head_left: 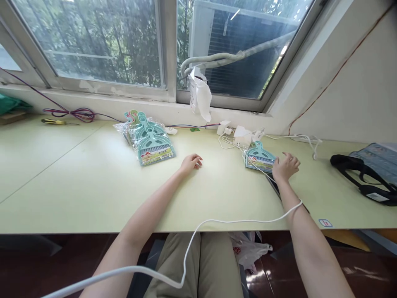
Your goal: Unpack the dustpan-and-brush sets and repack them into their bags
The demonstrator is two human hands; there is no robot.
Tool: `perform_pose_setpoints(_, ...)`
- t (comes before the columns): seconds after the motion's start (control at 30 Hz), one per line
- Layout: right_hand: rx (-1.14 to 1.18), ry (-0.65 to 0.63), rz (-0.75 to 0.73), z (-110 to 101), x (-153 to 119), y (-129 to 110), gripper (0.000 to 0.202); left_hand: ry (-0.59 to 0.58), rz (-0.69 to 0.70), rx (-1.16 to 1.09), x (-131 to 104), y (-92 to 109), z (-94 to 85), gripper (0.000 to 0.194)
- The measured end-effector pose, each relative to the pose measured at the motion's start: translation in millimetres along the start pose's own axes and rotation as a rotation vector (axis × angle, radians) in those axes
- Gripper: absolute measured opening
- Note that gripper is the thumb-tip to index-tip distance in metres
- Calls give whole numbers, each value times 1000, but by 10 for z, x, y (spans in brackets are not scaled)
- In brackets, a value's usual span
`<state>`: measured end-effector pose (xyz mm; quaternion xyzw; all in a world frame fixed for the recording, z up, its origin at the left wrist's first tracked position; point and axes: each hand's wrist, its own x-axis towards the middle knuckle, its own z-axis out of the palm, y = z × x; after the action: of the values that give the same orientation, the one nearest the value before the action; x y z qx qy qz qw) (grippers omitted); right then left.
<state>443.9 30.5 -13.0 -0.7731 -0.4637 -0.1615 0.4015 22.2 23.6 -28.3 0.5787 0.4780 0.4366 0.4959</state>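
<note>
Near the middle of the table [217, 198], my left hand [191, 164] rests with loosely curled, parted fingers and nothing in them. To its left lies a pile of teal dustpan-and-brush sets [155, 147] in clear plastic, overlapping one another. My right hand [285, 166] is at the right edge of another packaged dustpan set [259, 158], its fingers spread and pointing away from the package. A dark flat object [273, 186] lies partly under my right wrist. Across my right forearm runs a white cable [242, 221].
Behind the hands are white plugs and cables [242, 134] and a torn white box [198, 93] on the sill. A yellow screwdriver [54, 121] and coiled wires [82, 114] lie at the far left. Black straps [362, 178] sit at the right.
</note>
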Motion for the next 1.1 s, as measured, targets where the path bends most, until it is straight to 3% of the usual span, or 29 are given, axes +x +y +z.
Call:
perform_pose_setpoints(0.07, 68, 75, -159, -76, -112, -307, 39, -3, 1, 4, -15, 19, 4, 17)
perform_pose_setpoints(0.13, 140, 33, -337, -124, -309, -684, 37, -2, 2, 9, -30, 31, 10, 17)
perform_pose_setpoints(0.33, 382, -354, -641, -17, -1273, -1810, 35, 57, 56, 111, -65, 50, -4, 19)
perform_pose_setpoints(0.43, 409, -509, -696, 52, -1633, -2111, 38, 231, 165, 373, -101, 113, -113, 19)
perform_pose_setpoints(0.57, 393, -606, -910, 74, -1768, -2165, 34, 752, 231, 628, -201, 256, -416, 35)
perform_pose_setpoints(0.63, 409, -612, -913, 81, -1739, -2109, 31, 1002, 163, 699, -252, 302, -624, 44)
perform_pose_setpoints(0.7, 418, -619, -875, 99, -1683, -2041, 29, 1134, 48, 734, -292, 312, -850, 48)
perform_pose_setpoints(0.87, 397, -640, -800, 164, -1543, -1912, 27, 1196, -184, 794, -369, 256, -1333, 42)
perform_pose_setpoints(0.97, 384, -647, -781, 183, -1515, -1880, 27, 1258, -203, 768, -406, 208, -1510, 47)
perform_pose_setpoints(1.1, 386, -661, -823, 184, -1531, -1877, 27, 1190, -206, 773, -443, 165, -1646, 45)
